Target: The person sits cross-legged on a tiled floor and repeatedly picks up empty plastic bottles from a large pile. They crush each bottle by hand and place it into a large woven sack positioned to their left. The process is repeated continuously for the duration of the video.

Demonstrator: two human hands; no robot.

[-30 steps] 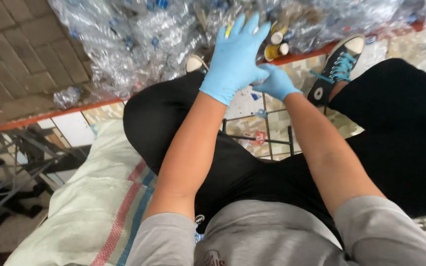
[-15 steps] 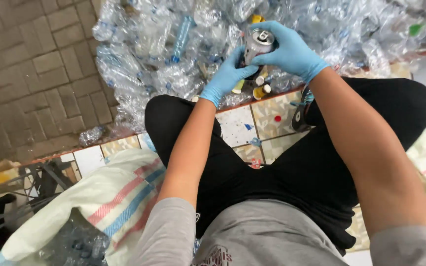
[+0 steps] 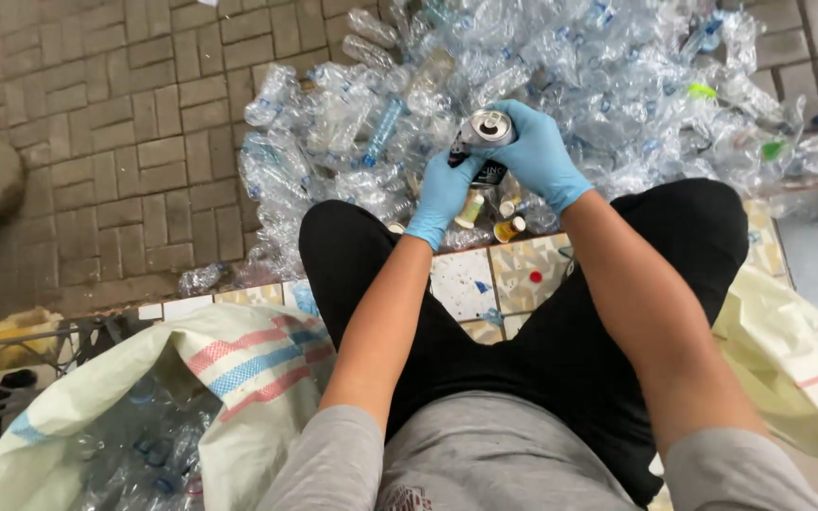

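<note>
Glossy metal can, clear crinkled plastic bottles, matt rubbery blue gloves, rough brick paving.

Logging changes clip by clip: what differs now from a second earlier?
Both gloved hands, then raised and empty, now hold a metal can: left hand below, right hand around it. The view tilted down. The bottle pile and open sack stayed put.

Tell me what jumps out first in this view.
Two blue-gloved hands, the left hand and the right hand, grip a dark drink can at top centre. Behind spreads a heap of clear plastic bottles on brick paving; a striped woven sack gapes lower left.
</note>
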